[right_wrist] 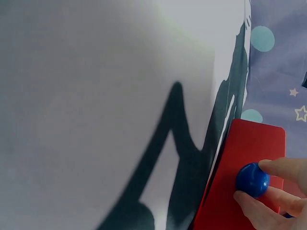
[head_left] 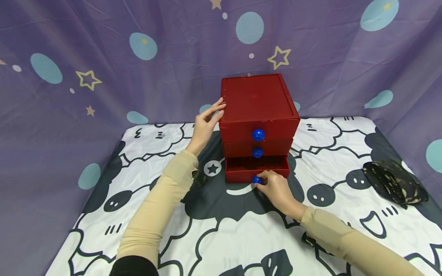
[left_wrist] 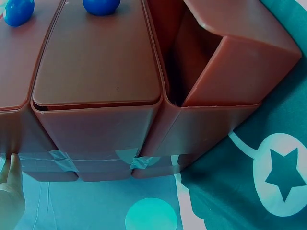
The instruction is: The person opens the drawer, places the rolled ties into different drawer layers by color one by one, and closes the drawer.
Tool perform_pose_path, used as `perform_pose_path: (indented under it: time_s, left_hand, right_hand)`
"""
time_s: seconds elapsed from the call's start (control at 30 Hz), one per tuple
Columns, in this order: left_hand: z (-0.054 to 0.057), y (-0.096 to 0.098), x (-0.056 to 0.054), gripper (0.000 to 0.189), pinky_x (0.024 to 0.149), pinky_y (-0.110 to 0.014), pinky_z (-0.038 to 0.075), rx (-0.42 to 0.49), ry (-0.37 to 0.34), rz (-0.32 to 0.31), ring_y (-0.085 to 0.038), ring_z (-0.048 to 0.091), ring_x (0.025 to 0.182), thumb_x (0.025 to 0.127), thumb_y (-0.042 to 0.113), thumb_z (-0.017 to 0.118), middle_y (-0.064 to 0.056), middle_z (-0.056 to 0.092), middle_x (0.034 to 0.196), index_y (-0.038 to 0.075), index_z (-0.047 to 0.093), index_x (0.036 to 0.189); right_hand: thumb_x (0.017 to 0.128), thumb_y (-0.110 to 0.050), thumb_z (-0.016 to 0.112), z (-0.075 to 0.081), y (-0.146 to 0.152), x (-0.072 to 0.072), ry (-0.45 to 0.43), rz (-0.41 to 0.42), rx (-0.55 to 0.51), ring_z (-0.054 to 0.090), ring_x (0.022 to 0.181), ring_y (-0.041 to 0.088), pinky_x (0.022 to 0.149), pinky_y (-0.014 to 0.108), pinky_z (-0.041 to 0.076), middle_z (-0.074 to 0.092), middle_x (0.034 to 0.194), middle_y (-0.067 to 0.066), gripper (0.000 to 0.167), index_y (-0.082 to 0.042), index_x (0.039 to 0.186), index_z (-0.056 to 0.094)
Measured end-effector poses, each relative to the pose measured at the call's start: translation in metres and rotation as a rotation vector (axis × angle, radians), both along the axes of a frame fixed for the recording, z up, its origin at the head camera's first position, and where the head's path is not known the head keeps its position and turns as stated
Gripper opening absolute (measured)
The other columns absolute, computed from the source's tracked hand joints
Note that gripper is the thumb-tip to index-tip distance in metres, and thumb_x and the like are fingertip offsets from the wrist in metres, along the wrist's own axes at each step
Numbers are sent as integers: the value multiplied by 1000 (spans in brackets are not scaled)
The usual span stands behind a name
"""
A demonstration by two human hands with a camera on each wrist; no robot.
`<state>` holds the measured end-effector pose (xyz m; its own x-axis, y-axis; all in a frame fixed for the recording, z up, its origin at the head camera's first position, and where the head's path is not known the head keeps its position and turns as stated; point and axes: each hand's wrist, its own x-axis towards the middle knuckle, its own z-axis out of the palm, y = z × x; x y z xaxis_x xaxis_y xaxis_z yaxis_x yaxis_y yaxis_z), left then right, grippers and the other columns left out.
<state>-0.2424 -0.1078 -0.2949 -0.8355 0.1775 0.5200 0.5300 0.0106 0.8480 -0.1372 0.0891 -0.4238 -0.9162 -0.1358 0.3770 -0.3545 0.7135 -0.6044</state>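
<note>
A red three-drawer cabinet (head_left: 257,97) with round blue knobs stands on the patterned cloth. Its bottom drawer (head_left: 238,176) is pulled part of the way out, while the upper two are closed. My right hand (head_left: 276,189) pinches the bottom drawer's blue knob (right_wrist: 253,180) between thumb and fingers. Against the cabinet's left side, near the top edge, rest the fingers of my left hand (head_left: 207,124). The left wrist view has the cabinet's side with clear tape (left_wrist: 139,160) across it, and just the fingertips of that hand at the lower left.
A dark patterned folded cloth item (head_left: 393,182) lies on the right part of the table. White cloth with black cartoon drawings (head_left: 221,237) covers the table. Behind the cabinet hangs a purple curtain (head_left: 186,50) with stars and dots.
</note>
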Motion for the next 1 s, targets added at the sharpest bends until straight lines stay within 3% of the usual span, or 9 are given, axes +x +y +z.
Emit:
perform_pose_path:
  time_s: [1.0]
  left_hand:
    - [0, 0, 0, 29, 101, -25, 32, -2, 1, 7, -20, 38, 124, 87, -2, 50, -22, 41, 131, -16, 52, 112]
  right_hand:
    - [67, -11, 76, 2, 2, 16, 0, 36, 75, 55, 63, 10, 57, 25, 50, 60, 74, 4, 24, -3, 87, 67]
